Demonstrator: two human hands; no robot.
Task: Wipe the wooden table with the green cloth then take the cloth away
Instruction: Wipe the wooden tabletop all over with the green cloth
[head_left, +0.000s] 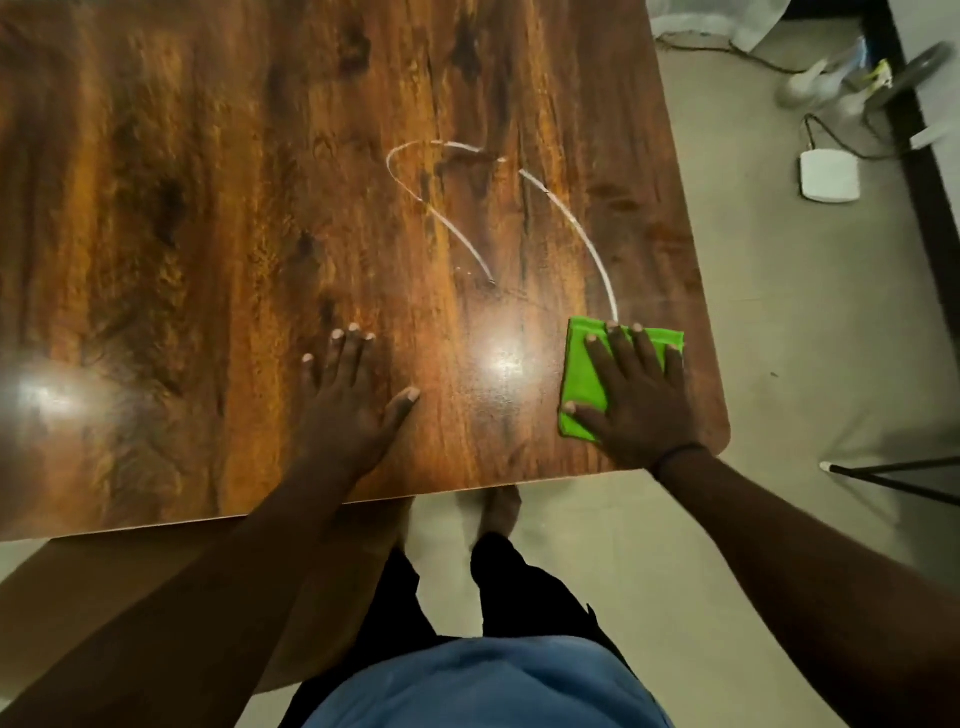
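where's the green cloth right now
In the head view, the green cloth lies flat on the wooden table near its near right corner, pressed under the right hand, just below the end of a white streak.

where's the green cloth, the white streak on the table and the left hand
green cloth (584, 382): head view, on the bare left part beside the right hand's fingers.
white streak (582, 228): head view, on the middle of the right-hand curved line.
left hand (353, 402): head view, on the back of the hand, flat on the table.

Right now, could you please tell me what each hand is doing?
Left hand: open, flat on the wooden table, holding nothing.
Right hand: open, fingers spread, pressing the green cloth flat on the table.
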